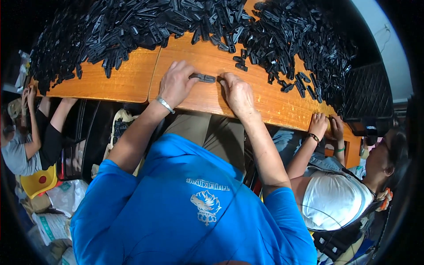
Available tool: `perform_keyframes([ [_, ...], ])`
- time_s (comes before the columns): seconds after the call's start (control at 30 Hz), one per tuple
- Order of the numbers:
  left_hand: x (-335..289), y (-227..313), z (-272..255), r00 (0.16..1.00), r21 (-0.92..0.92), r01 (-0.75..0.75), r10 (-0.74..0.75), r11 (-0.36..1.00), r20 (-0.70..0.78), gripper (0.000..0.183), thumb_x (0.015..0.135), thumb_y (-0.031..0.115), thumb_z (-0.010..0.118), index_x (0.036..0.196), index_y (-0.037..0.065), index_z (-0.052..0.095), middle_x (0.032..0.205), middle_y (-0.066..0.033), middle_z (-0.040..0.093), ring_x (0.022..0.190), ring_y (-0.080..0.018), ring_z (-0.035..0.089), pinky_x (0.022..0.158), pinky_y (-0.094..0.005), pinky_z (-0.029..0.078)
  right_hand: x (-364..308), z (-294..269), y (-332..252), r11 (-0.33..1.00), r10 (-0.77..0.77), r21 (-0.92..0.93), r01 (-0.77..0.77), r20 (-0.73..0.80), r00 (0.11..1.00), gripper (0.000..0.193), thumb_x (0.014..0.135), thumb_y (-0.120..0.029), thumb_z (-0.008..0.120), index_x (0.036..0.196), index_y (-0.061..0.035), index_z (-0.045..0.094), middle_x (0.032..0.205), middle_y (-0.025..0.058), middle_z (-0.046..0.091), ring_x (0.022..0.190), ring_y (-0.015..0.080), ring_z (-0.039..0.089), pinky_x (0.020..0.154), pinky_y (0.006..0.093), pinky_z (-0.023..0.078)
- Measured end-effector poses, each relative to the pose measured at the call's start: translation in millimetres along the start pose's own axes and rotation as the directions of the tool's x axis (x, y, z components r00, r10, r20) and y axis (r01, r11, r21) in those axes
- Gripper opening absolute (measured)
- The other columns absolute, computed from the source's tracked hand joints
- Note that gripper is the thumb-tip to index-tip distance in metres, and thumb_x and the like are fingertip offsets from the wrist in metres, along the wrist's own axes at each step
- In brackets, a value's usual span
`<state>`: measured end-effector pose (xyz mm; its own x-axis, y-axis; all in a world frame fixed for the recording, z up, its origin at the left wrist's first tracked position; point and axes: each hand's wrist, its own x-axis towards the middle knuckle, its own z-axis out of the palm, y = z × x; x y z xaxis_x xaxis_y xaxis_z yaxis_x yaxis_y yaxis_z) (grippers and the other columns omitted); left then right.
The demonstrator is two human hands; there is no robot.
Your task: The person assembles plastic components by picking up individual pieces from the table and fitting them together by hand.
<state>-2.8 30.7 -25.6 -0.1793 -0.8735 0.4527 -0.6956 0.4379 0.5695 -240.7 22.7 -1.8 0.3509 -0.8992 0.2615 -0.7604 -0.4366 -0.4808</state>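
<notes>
My left hand [176, 83], with a silver bracelet at the wrist, pinches a long, narrow black plastic clip-like part [205, 78] just above the table. The part lies sideways, its free end toward the right. Facing that end, my right hand [238, 92] has its thumb and forefinger closed on a small dark piece [219, 77], mostly covered by the fingertips. A narrow gap shows between the two. Beyond my hands, a few loose black parts [240, 62] lie on the wooden table [185, 53].
A large heap of black plastic parts [128, 26] spreads along the table's far side, with another heap [287, 35] on the right. A black crate [369, 92] stands far right. One co-worker [335, 198] sits at right, another [22, 150] at left. A yellow stool [39, 183] is at left.
</notes>
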Motion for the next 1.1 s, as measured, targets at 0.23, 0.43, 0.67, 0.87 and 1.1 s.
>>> perform_keyframes([
  [0.23, 1.5, -0.7, 1.5, 1.0, -0.042, 0.028, -0.028, 0.999, -0.005, 0.019, 0.088, 0.008, 0.08, 0.106, 0.004, 0.074, 0.104, -0.0116, 0.066, 0.103, -0.0354, 0.062, 0.087, -0.0459, 0.051, 10.5, -9.0, -1.7, 0.96, 0.077, -0.277, -0.047, 0.1, 0.992, 0.02, 0.096, -0.013, 0.073, 0.114, -0.0027, 0.072, 0.106, 0.0219, 0.072, 0.092, 0.0416, 0.074, 0.079, 0.0496, 0.06],
  [0.43, 2.6, -0.7, 2.2, 0.999, -0.059, 0.041, -0.042, 0.997, 0.0, 0.02, 0.087, 0.006, 0.08, 0.106, 0.004, 0.076, 0.105, -0.0113, 0.067, 0.104, -0.0348, 0.062, 0.089, -0.0452, 0.051, 11.6, 5.6, -13.3, 0.996, -0.018, 0.081, 0.026, -0.1, 0.995, 0.028, 0.085, -0.012, 0.088, 0.111, -0.0058, 0.079, 0.107, 0.014, 0.068, 0.091, 0.0358, 0.072, 0.077, 0.0463, 0.058],
  [0.67, 5.6, 0.2, 4.5, 0.998, -0.072, 0.052, -0.051, 0.996, 0.02, 0.019, 0.084, 0.005, 0.081, 0.102, 0.005, 0.075, 0.104, -0.011, 0.066, 0.104, -0.0352, 0.062, 0.089, -0.0455, 0.052, 18.5, 6.7, 10.1, 0.988, -0.003, 0.152, 0.004, -0.005, 1.0, 0.026, 0.082, -0.013, 0.089, 0.107, -0.0071, 0.082, 0.1, 0.0125, 0.067, 0.091, 0.0333, 0.07, 0.077, 0.0451, 0.056],
  [0.87, 7.0, -10.5, 6.2, 0.999, -0.067, 0.036, -0.037, 0.997, -0.021, 0.015, 0.083, 0.005, 0.082, 0.096, 0.005, 0.074, 0.1, -0.0126, 0.066, 0.103, -0.0379, 0.063, 0.087, -0.0468, 0.053, 59.5, 31.6, 14.1, 0.955, -0.198, 0.248, 0.163, 0.124, 0.972, 0.023, 0.081, -0.018, 0.089, 0.102, -0.011, 0.083, 0.09, 0.0116, 0.069, 0.09, 0.0349, 0.07, 0.076, 0.0452, 0.056],
  [1.1, -25.7, -35.3, -126.2, 0.828, 0.11, 0.092, -0.138, 0.99, 0.543, 0.02, 0.089, 0.002, 0.076, 0.108, 0.003, 0.076, 0.102, -0.0166, 0.069, 0.097, -0.0356, 0.07, 0.087, -0.0424, 0.056, 32.1, 13.2, 0.3, 0.944, -0.245, 0.25, 0.216, 0.088, 0.966, 0.024, 0.084, -0.019, 0.088, 0.105, -0.0087, 0.082, 0.098, 0.0127, 0.072, 0.097, 0.0332, 0.072, 0.083, 0.0426, 0.059],
])
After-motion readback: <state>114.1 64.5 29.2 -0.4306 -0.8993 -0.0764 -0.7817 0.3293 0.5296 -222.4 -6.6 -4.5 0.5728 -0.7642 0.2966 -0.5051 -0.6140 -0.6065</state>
